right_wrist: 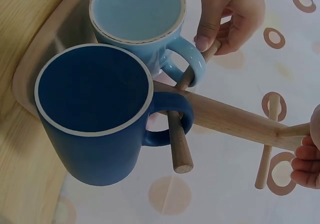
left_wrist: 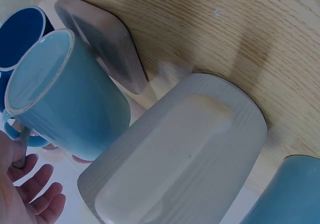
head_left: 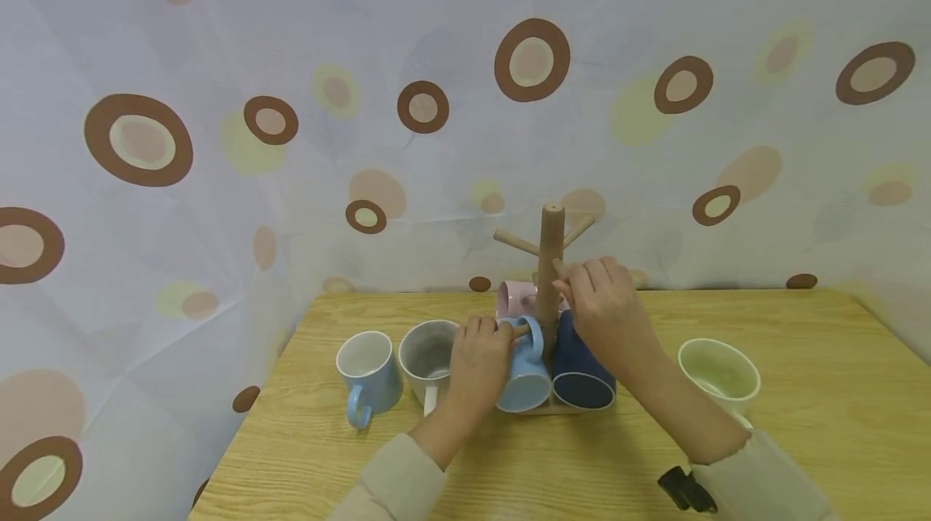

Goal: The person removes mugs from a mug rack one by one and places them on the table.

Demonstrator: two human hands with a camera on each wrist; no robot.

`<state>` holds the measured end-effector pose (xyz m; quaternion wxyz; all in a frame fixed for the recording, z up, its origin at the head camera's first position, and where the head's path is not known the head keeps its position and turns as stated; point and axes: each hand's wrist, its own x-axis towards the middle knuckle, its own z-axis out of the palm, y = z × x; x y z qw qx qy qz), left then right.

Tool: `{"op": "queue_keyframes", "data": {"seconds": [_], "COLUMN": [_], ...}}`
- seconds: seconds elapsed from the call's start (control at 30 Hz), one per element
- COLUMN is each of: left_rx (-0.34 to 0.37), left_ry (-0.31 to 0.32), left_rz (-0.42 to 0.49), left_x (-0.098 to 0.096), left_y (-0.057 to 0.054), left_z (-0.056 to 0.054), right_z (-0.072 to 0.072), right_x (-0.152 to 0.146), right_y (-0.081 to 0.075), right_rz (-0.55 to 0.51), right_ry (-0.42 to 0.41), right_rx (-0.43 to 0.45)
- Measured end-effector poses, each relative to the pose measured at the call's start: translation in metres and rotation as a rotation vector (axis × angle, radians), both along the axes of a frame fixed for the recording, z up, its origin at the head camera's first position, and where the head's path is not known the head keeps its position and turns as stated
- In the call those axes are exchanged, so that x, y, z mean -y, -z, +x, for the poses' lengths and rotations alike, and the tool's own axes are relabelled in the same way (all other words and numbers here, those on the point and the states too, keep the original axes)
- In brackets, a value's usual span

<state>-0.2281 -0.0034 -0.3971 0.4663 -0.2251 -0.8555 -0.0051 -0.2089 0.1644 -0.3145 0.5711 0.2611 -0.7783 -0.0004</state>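
Observation:
A wooden mug tree [head_left: 550, 262] stands on the table, its upright post rising between both hands. My left hand [head_left: 480, 359] pinches the end of a lower peg [right_wrist: 214, 48], thumb on one side and fingers on the other. From that peg a light blue mug [head_left: 525, 392] hangs by its handle, base outward. Higher up, my right hand [head_left: 604, 307] grips an upper peg [right_wrist: 295, 129]. A dark blue mug [right_wrist: 95, 92] hangs by its handle on the neighbouring lower peg. Behind the post, a pink mug [head_left: 515, 297] is partly hidden.
Left of the mug tree, a grey-white ribbed mug [left_wrist: 175, 159] stands close to my left hand. Beyond it is a blue mug [head_left: 381, 393] with a pale inside. A light green mug [head_left: 720, 371] stands right of my right forearm. A patterned cloth [head_left: 465, 174] hangs behind the table [head_left: 291, 456].

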Motion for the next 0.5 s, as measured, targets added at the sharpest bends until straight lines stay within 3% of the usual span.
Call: {"op": "queue_keyframes", "data": {"seconds": [0.5], "left_rx": [-0.005], "left_ry": [-0.026], "left_rz": [-0.023], "left_x": [-0.015], "left_y": [0.0], "left_z": [0.007], "right_z": [0.0], "right_x": [-0.019], "right_y": [0.001], "right_rz": [-0.038], "right_ry": [-0.051], "right_rx": [0.083]}}
